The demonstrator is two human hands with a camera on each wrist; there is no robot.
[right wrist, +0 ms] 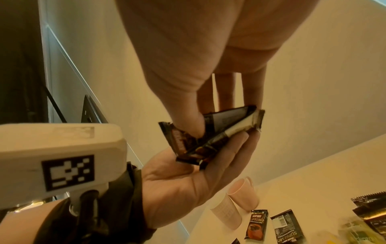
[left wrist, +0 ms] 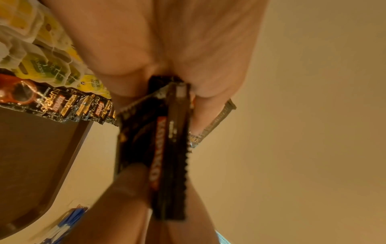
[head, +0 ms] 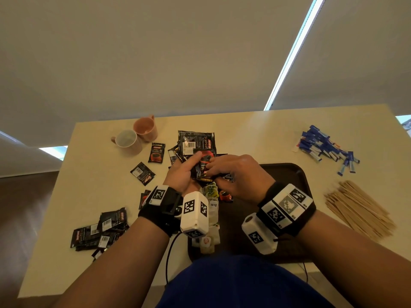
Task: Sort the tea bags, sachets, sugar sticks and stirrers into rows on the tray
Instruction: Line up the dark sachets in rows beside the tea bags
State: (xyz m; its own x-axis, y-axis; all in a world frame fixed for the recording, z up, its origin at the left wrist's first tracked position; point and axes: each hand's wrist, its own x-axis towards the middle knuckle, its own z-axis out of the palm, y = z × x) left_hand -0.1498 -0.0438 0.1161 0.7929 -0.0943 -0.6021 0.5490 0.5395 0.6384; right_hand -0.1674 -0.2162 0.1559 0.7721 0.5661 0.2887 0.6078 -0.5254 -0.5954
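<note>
Black sachets (head: 201, 167) (count unclear) gripped by both hands, left (head: 181, 172) and right (head: 236, 174); tray (head: 289, 172) half hidden.

Bare tray (head: 287, 174) floor rightward; sachet pile (head: 196, 143) beyond, stirrers (head: 358, 207) alongside.

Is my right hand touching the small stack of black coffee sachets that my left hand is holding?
Touching. The right wrist view shows the right hand pinching the black coffee sachets that lie on the left hand.
</note>
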